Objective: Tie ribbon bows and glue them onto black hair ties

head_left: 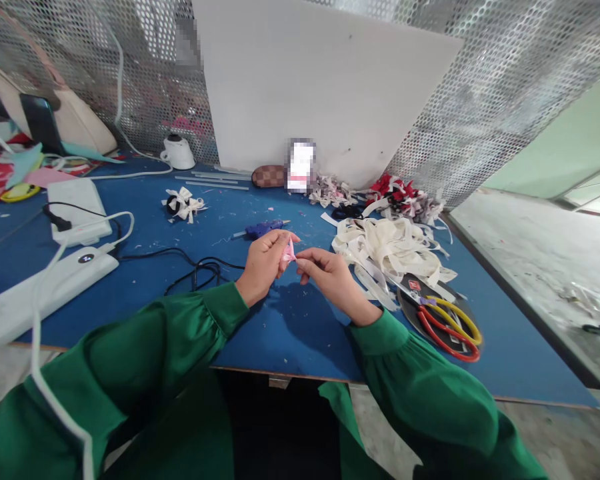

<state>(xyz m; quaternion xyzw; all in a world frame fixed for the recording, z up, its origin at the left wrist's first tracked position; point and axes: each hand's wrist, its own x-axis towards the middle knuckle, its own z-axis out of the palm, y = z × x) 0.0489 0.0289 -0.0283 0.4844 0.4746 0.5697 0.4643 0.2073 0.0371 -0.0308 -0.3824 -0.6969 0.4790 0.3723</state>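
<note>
Between my two hands, above the blue table, is a small piece of pink ribbon, gathered at its lower end. My left hand pinches it from the left, the fingers closed around its side. From the right, my right hand holds the gathered end between thumb and forefinger. Just behind my left hand lies a blue glue gun, its cord trailing left. A heap of cream ribbon strips lies to the right of my right hand. The fingers partly hide the pink piece.
Scissors with red and yellow handles rest on a dark round disc at right. A white ribbon bow lies at left, near clear glue sticks. White power strips and cables occupy the left side. A phone stands against the white board.
</note>
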